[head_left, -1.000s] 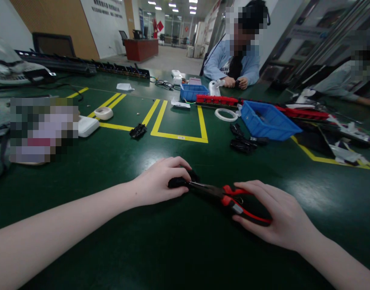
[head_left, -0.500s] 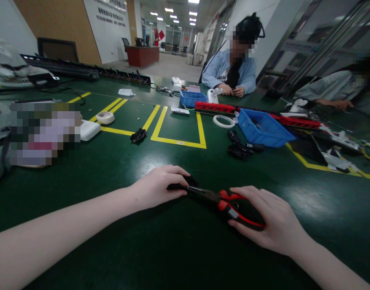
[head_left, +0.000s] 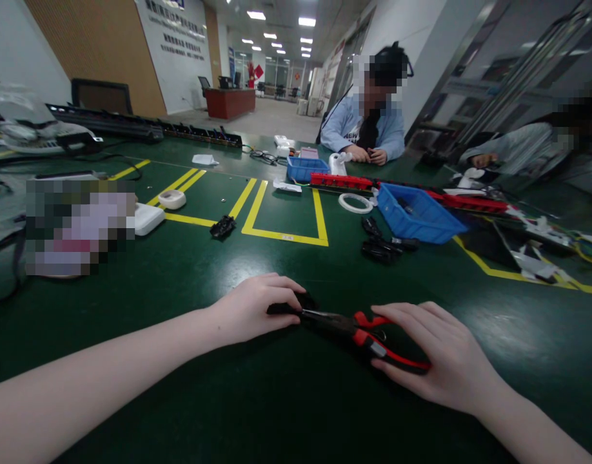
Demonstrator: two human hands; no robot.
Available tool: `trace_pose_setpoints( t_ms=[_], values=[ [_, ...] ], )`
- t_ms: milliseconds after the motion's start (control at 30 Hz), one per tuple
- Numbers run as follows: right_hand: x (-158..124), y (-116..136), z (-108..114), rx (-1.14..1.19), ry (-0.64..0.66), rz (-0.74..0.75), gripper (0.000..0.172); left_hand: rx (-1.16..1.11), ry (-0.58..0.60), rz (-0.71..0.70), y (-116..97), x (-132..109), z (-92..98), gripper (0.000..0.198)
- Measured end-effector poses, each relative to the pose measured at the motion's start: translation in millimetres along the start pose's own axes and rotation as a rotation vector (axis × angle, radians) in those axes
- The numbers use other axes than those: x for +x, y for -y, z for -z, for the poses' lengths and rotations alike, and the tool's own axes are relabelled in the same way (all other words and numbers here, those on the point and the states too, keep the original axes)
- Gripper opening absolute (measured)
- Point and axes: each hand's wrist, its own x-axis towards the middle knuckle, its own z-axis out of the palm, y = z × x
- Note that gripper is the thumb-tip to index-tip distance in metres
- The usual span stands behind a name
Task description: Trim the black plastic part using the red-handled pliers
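My right hand is closed around the handles of red-and-black needle-nose pliers, which point left. Their slim metal jaws reach the fingertips of my left hand. Between its thumb and fingers my left hand pinches a small black part, mostly hidden by the fingers and dark against the table. The plier tips meet this part; whether they grip it I cannot tell. Both hands are low over the dark green table.
Ahead lie a black part, several black pieces and a white ring. A blue bin stands beside a long red strip. At left are a tape roll and a white box. Two people sit across.
The whole view has shifted slightly, with the table scene lower in the picture. My hands, the pliers and the black part keep nearly the same arrangement.
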Motion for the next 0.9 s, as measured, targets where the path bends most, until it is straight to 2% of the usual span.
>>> trace_pose_setpoints(
  t_ms=[167,400,600,800,900],
  values=[
    [2,3,-1,-0.057,-0.024,0.014,0.055,-0.047,-0.003,0.013,0,1,1.5,0.010],
    [4,11,-6,-0.029,-0.080,-0.043,0.047,-0.077,0.035,0.020,1,2,3.8,0.007],
    [1,8,-6,-0.070,-0.075,-0.017,0.049,-0.092,0.044,0.043,-1,3,4.5,0.009],
    [1,3,-1,-0.150,-0.022,0.079,0.056,-0.111,0.078,0.061,1,4,5.1,0.010],
    [1,4,0,-0.123,-0.034,0.047,0.053,-0.133,0.089,0.072,2,4,5.2,0.010]
  ],
)
